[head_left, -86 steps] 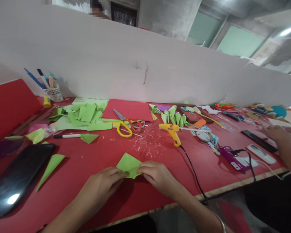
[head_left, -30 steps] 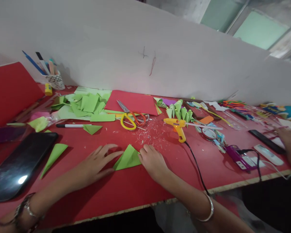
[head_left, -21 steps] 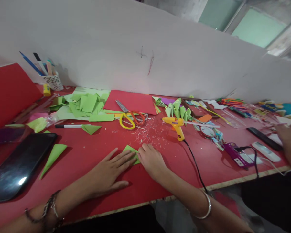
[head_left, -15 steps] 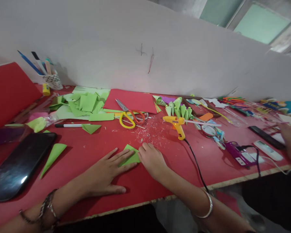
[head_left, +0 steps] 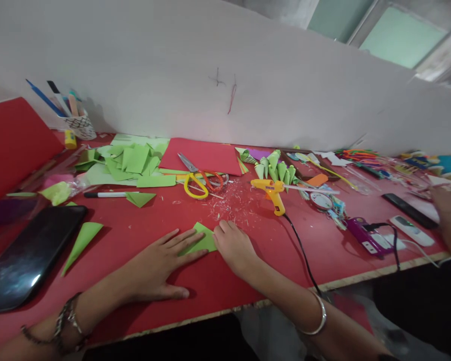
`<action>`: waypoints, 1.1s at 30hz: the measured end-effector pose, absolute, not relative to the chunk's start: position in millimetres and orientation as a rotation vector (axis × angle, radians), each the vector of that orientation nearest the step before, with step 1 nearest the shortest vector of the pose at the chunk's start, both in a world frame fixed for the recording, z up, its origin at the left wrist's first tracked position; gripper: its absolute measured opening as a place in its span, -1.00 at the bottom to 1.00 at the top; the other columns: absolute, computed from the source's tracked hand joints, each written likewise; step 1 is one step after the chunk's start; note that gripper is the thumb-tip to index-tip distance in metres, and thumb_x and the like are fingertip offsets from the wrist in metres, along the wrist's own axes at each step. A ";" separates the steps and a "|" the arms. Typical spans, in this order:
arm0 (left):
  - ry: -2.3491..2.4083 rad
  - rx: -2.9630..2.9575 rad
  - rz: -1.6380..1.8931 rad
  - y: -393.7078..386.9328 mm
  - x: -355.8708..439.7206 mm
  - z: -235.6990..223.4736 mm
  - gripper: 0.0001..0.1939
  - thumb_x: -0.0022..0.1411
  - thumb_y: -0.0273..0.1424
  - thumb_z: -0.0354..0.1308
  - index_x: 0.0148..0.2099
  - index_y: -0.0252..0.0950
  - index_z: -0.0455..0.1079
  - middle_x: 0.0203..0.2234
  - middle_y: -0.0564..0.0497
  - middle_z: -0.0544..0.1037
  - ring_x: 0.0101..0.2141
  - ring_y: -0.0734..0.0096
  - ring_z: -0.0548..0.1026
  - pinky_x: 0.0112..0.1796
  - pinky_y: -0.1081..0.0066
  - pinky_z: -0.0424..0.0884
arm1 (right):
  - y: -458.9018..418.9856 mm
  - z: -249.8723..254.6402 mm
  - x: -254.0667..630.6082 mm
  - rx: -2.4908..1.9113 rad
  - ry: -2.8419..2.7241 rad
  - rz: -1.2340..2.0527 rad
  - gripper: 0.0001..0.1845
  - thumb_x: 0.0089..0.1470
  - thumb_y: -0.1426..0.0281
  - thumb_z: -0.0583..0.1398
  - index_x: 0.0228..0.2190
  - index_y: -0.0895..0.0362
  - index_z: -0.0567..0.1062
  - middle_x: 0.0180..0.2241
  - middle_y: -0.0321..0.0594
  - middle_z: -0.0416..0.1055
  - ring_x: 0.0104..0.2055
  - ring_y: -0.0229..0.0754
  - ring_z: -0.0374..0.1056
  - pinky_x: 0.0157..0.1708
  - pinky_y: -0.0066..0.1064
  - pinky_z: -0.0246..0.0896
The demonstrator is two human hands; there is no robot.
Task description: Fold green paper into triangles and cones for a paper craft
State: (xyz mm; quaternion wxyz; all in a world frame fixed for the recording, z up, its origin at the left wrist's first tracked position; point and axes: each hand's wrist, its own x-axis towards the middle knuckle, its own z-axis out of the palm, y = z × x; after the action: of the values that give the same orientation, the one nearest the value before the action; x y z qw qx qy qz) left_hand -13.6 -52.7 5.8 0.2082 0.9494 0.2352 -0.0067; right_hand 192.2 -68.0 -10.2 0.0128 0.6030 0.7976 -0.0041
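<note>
A small piece of green paper [head_left: 203, 241] lies flat on the red tabletop in front of me. My left hand [head_left: 158, 268] rests on its left part, palm down, with the fingers stretched and the thumb apart. At the paper's right edge is my right hand [head_left: 237, 249], its fingers curled together on that edge; the fingertips are partly hidden. A green paper cone [head_left: 81, 245] sits to the left, beside a black phone [head_left: 33, 250]. Beyond my hands are a folded green piece [head_left: 140, 199], a marker [head_left: 110, 194] and scissors [head_left: 196, 183] with yellow and orange handles.
A yellow glue gun [head_left: 272, 193] lies to the right, its black cord running over the front edge. Green cut papers [head_left: 135, 159] and finished cones [head_left: 274, 168] are at the back. A purple power strip [head_left: 370, 238] and another person's hand [head_left: 449, 205] are at far right.
My left hand has slid slightly left over the green paper, showing a little more of it. My right hand stays at the paper's right edge. The view has shifted slightly.
</note>
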 end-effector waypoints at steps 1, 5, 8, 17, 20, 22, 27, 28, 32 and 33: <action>0.651 2.642 -0.020 -52.2 -16.0 6.4 -0.26 0.06 0.02 -0.01 0.23 0.01 -0.18 0.23 0.02 -0.14 0.19 0.14 -0.10 0.13 0.08 -0.18 | -67.8 -10.0 192.2 1.880 2.484 -0.024 -0.78 0.14 0.46 -0.04 -0.34 0.17 0.40 -0.30 -0.12 0.33 -0.22 -0.13 0.28 -0.35 -0.38 0.22; 0.647 2.646 -0.040 -50.2 -32.5 9.9 -0.30 0.06 -0.01 0.02 0.21 0.05 -0.13 0.22 0.05 -0.07 0.18 0.17 -0.05 0.13 0.09 -0.17 | -67.2 -8.9 192.6 1.870 2.494 -0.062 -0.75 0.15 0.46 -0.06 -0.34 0.17 0.41 -0.30 -0.10 0.33 -0.21 -0.13 0.26 -0.36 -0.39 0.22; 0.667 2.649 -0.065 -48.9 -50.0 11.5 -0.32 0.05 -0.03 0.04 0.20 0.08 -0.09 0.21 0.08 -0.03 0.18 0.18 -0.03 0.13 0.10 -0.14 | -67.5 -8.6 193.1 1.854 2.502 -0.053 -0.75 0.15 0.46 -0.06 -0.35 0.18 0.41 -0.30 -0.09 0.33 -0.22 -0.13 0.26 -0.36 -0.38 0.22; 0.717 2.597 -0.078 -49.1 -78.1 18.0 -0.35 0.00 -0.05 0.11 0.15 0.09 0.05 0.17 0.09 0.11 0.15 0.14 0.05 0.12 0.10 -0.03 | -68.6 -5.8 193.9 1.847 2.525 -0.020 -0.77 0.15 0.43 -0.04 -0.39 0.16 0.40 -0.32 -0.14 0.34 -0.24 -0.14 0.27 -0.37 -0.40 0.20; 0.773 2.571 -0.028 -50.6 -71.9 22.0 -0.51 0.06 -0.10 0.08 0.08 0.08 0.21 0.11 0.09 0.23 0.11 0.16 0.16 0.08 0.15 0.06 | -70.6 -1.1 195.2 1.904 2.552 -0.097 -0.80 0.14 0.36 -0.01 -0.35 0.17 0.37 -0.29 -0.15 0.33 -0.22 -0.13 0.26 -0.35 -0.38 0.20; 0.839 2.566 0.038 -52.2 -61.9 23.1 -0.68 0.15 -0.16 0.01 -0.03 0.04 0.34 0.04 0.07 0.33 0.03 0.23 0.27 0.01 0.22 0.17 | -72.8 2.3 195.6 1.961 2.591 -0.161 -0.74 0.11 0.24 0.02 -0.29 0.17 0.34 -0.24 -0.13 0.30 -0.19 -0.12 0.24 -0.32 -0.37 0.20; 1.030 2.611 0.124 -55.1 -26.9 20.7 -0.68 0.23 -0.23 -0.13 -0.33 -0.22 0.41 -0.33 -0.03 0.45 -0.30 0.36 0.40 -0.27 0.38 0.30 | -77.3 6.4 193.0 1.959 2.665 -0.231 -0.64 0.00 0.17 0.12 -0.24 0.18 0.31 -0.19 -0.11 0.26 -0.12 -0.07 0.18 -0.23 -0.31 0.16; 1.100 2.617 0.137 -54.7 -20.7 19.7 -0.67 0.22 -0.20 -0.13 -0.32 -0.25 0.39 -0.36 -0.03 0.45 -0.31 0.35 0.40 -0.28 0.37 0.29 | -77.6 6.5 192.7 1.942 2.677 -0.243 -0.67 0.00 0.21 0.13 -0.25 0.18 0.31 -0.19 -0.11 0.25 -0.12 -0.08 0.18 -0.21 -0.31 0.15; 1.295 2.546 0.255 -46.1 -2.1 14.5 -0.61 0.15 -0.14 -0.04 -0.07 -0.27 0.28 -0.19 -0.10 0.40 -0.23 0.26 0.38 -0.27 0.32 0.29 | -75.7 6.7 195.1 1.898 2.728 -0.316 -0.87 0.05 0.38 0.11 -0.31 0.16 0.33 -0.24 -0.16 0.26 -0.17 -0.16 0.19 -0.22 -0.37 0.12; 1.310 2.504 0.301 -42.0 1.4 12.9 -0.58 0.14 -0.14 -0.03 -0.03 -0.27 0.25 -0.16 -0.10 0.38 -0.23 0.27 0.38 -0.26 0.33 0.29 | -74.3 7.1 196.4 1.887 2.751 -0.357 -0.90 0.06 0.41 0.09 -0.33 0.16 0.33 -0.25 -0.18 0.26 -0.18 -0.18 0.19 -0.23 -0.39 0.12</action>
State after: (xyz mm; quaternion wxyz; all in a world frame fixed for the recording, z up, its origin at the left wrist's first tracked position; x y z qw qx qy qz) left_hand 1.4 -42.0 12.9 0.1490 0.8713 0.4557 0.1048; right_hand 196.4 -74.3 7.1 -0.1064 0.5592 0.8154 -0.1058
